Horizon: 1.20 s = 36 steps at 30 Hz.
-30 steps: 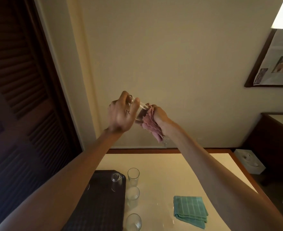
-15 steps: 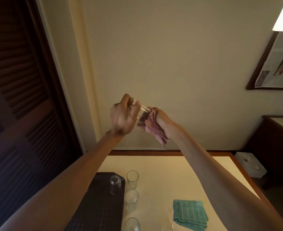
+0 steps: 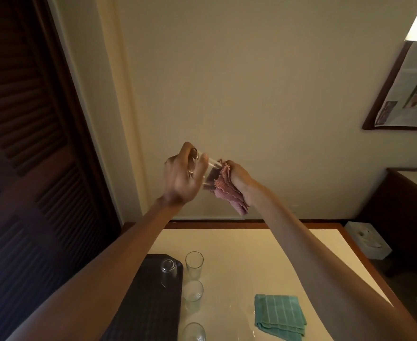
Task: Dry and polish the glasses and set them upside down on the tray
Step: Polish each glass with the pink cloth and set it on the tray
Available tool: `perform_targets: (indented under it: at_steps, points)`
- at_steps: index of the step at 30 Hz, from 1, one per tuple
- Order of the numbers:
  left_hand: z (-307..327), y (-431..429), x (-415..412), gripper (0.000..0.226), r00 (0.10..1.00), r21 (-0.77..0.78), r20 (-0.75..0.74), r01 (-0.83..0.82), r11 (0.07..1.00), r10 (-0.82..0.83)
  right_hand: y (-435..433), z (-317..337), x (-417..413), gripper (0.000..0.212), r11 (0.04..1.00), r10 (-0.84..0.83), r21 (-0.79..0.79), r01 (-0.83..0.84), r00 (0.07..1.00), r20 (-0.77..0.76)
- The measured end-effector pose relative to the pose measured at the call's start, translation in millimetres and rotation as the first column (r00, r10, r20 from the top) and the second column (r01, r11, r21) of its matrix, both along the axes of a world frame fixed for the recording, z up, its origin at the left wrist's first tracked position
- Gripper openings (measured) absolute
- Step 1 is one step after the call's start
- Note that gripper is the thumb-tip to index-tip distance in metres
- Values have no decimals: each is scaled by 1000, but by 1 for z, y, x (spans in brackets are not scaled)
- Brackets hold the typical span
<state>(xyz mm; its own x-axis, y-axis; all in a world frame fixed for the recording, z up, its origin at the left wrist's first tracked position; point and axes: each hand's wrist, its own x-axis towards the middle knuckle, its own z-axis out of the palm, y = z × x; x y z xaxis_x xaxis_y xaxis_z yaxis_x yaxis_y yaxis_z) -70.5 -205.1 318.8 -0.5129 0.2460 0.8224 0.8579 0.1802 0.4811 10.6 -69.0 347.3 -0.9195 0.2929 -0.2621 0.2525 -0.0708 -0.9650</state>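
My left hand [image 3: 183, 175] grips a clear glass [image 3: 208, 171] by its base, held up in the air on its side, mouth to the right. My right hand [image 3: 239, 179] holds a pink cloth [image 3: 227, 190] pushed into the glass's mouth, with the rest of the cloth hanging down. Below, a dark tray [image 3: 151, 306] lies on the table with one glass [image 3: 168, 269] upside down at its far end. Three upright glasses stand in a row right of the tray: far [image 3: 194, 264], middle [image 3: 192, 295] and near [image 3: 194, 332].
A folded teal cloth [image 3: 280, 316] lies on the cream table [image 3: 246, 262] to the right. A dark louvred door is at left. A white box [image 3: 367, 239] sits on the floor beyond the table's right edge, next to a dark cabinet.
Both hands stay raised with the glass and pink cloth; the glass has turned slightly in my left hand, and the view has tilted a little.
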Motion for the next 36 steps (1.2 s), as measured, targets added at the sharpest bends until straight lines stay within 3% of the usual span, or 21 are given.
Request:
perform_targets:
  at_steps: [2, 3, 5, 7, 8, 9, 11, 14, 17, 24, 28, 32, 36]
  points:
    - [-8, 1, -2, 43, 996, -17, -78, 33, 999, -34, 1, -1, 3, 38, 1000, -5, -5, 5, 1000, 28]
    - [-11, 2, -1, 44, 1000, -18, -8, 21, 1000, -21, 0, -4, 4, 41, 1000, -31, -2, 31, 999, 15]
    - [-11, 8, 2, 50, 940, -75, 334, -42, 996, 65, -1, -17, 2, 60, 986, -89, 132, 101, 991, -96]
    - [-10, 16, 1, 56, 736, -119, 671, -12, 993, 89, -7, -32, 1, 68, 906, -116, 356, 229, 943, -312]
    - [-9, 19, 1, 57, 668, -114, 739, -1, 993, 85, -10, -38, 0, 63, 880, -134, 367, 302, 898, -419]
    - [-9, 21, 3, 57, 652, -109, 753, -10, 994, 89, -12, -44, 1, 56, 874, -152, 339, 349, 858, -491]
    - [-12, 23, 8, 55, 740, -117, 657, -93, 989, 147, -12, -53, 0, 47, 875, -198, 287, 390, 828, -525]
    - [-25, 24, 13, 46, 900, -176, 359, -195, 965, 248, -5, -65, -2, 52, 880, -207, 321, 349, 892, -402]
    - [-47, 26, 15, 40, 945, -242, 211, -198, 950, 250, 8, -85, 4, 55, 888, -166, 360, 286, 930, -329]
    - [-121, 25, 38, 42, 862, -405, 447, -46, 913, 241, 58, -155, 39, 52, 912, -247, 312, 267, 964, -101]
    - [-166, 35, 60, 42, 810, -481, 522, 22, 876, 266, 88, -211, 71, 38, 913, -321, 286, 290, 945, 65]
    - [-207, 53, 86, 56, 744, -593, 580, 106, 798, 332, 108, -257, 95, 50, 894, -375, 313, 320, 917, 135]
    - [-249, 71, 104, 61, 712, -681, 585, 172, 712, 388, 115, -285, 110, 44, 886, -395, 326, 330, 905, 158]
